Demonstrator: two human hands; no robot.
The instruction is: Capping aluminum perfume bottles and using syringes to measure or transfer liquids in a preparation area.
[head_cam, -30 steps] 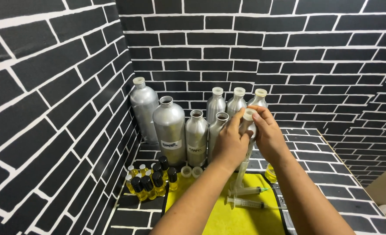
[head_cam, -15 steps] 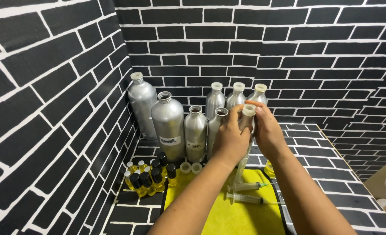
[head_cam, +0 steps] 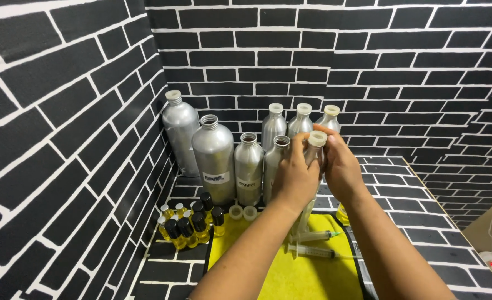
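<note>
Both my hands are wrapped around one slim aluminium bottle with a white cap (head_cam: 316, 140), held upright above the yellow cloth (head_cam: 312, 278). My left hand (head_cam: 295, 175) grips its body from the left. My right hand (head_cam: 337, 166) covers its right side, fingers up at the cap. Behind it stand several silver aluminium bottles: a tall capped one (head_cam: 179, 130) at the far left, a wide uncapped one (head_cam: 214, 158), two smaller uncapped ones (head_cam: 248, 166) and capped ones at the back (head_cam: 274, 125).
Small vials of yellow liquid with black or white caps (head_cam: 187, 225) cluster at the left. Two loose white caps (head_cam: 242, 211) lie by the cloth's back edge. Two syringes (head_cam: 312, 251) rest on the cloth. Black brick-pattern walls enclose the left and back.
The hands and the bottle stay almost where they were; the right fingers have shifted slightly on the cap. Nothing else has moved.
</note>
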